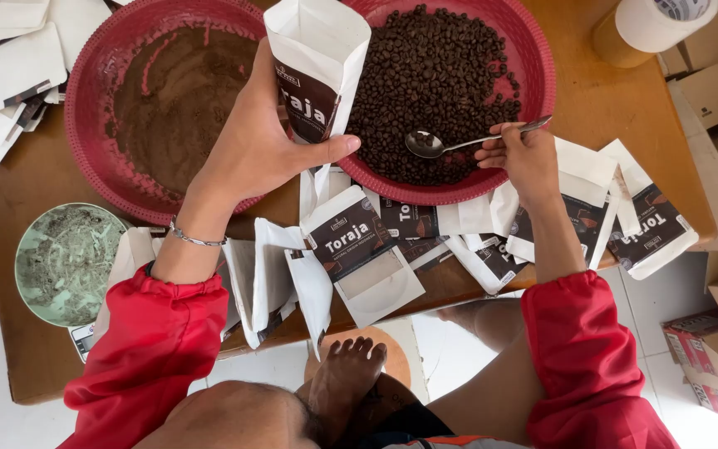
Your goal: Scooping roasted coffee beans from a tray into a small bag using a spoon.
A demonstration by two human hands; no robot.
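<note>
Pouch (pixel 317 71), white with a dark label, stands open-mouthed in the left hand (pixel 259 150), held up between the two red baskets at the far side of the worktop (pixel 617 108). The left fingers are wrapped round its lower half, thumb across the front. The right hand (pixel 525 158) pinches the handle of a metal spoon (pixel 450 143), whose bowl lies low over the beans (pixel 434 83) in the right basket (pixel 533 58) and seems to carry a few. How full the pouch is cannot be told; its inside is hidden.

Judging by how things lie, the filling is early or midway: the bean basket remains well heaped, and many flat pouches (pixel 359 249) of the same kind lie along the near edge of the worktop, apparently empty. The left basket (pixel 85 100) holds brown powder, untouched by either hand. A green bowl (pixel 64 262) with grey residue sits near left, and more white pouches (pixel 6 75) are piled far left.
</note>
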